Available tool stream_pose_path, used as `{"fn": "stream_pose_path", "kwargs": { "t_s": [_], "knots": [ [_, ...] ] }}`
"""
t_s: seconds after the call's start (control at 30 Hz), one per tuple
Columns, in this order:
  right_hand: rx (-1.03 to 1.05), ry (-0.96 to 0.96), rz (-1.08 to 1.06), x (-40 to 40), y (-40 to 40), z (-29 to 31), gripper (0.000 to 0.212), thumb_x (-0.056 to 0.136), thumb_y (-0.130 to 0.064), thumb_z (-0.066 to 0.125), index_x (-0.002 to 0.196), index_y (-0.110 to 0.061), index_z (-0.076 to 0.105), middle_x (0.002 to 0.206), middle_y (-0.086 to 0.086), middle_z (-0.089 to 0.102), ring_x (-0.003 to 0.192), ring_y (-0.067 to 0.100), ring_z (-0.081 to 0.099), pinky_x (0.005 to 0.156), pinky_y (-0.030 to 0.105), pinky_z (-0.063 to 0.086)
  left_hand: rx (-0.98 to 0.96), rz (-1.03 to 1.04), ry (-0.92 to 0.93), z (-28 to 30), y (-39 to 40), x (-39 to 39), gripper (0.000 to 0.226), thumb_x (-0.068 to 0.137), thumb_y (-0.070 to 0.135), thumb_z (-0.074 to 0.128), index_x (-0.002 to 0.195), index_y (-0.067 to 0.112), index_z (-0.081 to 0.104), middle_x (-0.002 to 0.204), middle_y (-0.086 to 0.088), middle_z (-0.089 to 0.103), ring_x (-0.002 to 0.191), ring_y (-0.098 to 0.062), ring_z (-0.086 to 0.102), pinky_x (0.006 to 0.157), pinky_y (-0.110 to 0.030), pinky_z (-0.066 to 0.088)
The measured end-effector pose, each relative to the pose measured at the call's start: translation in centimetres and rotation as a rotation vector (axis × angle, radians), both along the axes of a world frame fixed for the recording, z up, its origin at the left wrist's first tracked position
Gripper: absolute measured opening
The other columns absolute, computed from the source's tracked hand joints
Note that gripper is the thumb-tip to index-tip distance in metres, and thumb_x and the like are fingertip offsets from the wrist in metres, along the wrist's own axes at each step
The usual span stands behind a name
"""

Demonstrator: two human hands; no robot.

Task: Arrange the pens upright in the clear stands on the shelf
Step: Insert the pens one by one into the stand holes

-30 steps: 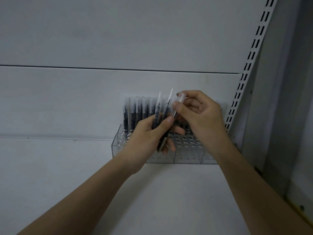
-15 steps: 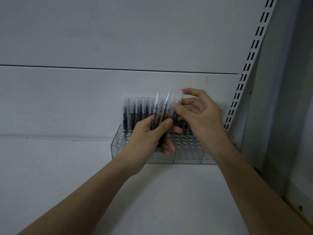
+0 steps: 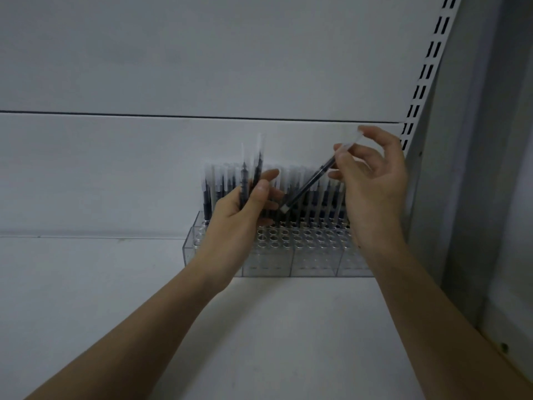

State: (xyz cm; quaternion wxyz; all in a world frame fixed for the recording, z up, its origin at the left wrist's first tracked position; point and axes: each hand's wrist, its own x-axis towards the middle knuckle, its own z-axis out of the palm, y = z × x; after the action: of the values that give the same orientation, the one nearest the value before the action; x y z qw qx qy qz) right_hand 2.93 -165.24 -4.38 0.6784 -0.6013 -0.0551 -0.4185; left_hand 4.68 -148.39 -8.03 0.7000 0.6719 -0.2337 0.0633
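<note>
Pens already fill the back rows of the clear stands on the shelf, standing upright against the rear panel, while the front rows of holes sit open. One more pen hangs tilted in the air above those holes, its lower end pointing down and left toward the stand, its pale top pinched between the thumb and fingertips of the right hand; the other fingers of that hand are spread loosely. Off to the side, the left hand is curled round a small bundle of spare pens, their caps sticking up above the fingers.

From where I stand, the worry is the angle. That pen is well off vertical, and if it goes down like this its tip will likely catch a hole's rim or knock the standing pens just behind it. The grip is also very high and light, so the pen could swing or slip. And the bundle in the left hand looks loosely fanned; a nudge could let one slide out onto the shelf.
</note>
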Motion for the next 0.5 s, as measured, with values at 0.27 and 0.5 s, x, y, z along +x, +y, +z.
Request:
{"fn": "stream_pose_path", "kwargs": {
  "t_s": [0.27, 0.5],
  "knots": [
    [-0.314, -0.018, -0.119, 0.7, -0.5, -1.0, 0.038, 0.095, -0.007, 0.064, 0.127, -0.025, 0.056, 0.107, -0.003, 0.064, 0.087, 0.010, 0.066, 0.075, 0.017, 0.053, -0.088, -0.107, 0.102, 0.4, 0.2, -0.3, 0.029, 0.104, 0.026, 0.044, 0.118, 0.002, 0.050, 0.060, 0.003, 0.040, 0.046, -0.011, 0.024, 0.042, -0.024, 0.019],
    [-0.369, 0.017, -0.102, 1.3, -0.7, -1.8, 0.037, 0.095, -0.008, 0.063, 0.125, -0.028, 0.056, 0.105, -0.012, 0.063, 0.089, 0.007, 0.066, 0.079, 0.016, 0.054, -0.151, -0.174, 0.129, 0.5, 0.2, -0.5, 0.026, 0.104, 0.033, 0.039, 0.115, 0.016, 0.055, 0.061, 0.001, 0.035, 0.047, -0.012, 0.022, 0.041, -0.023, 0.018]
  ]
}}
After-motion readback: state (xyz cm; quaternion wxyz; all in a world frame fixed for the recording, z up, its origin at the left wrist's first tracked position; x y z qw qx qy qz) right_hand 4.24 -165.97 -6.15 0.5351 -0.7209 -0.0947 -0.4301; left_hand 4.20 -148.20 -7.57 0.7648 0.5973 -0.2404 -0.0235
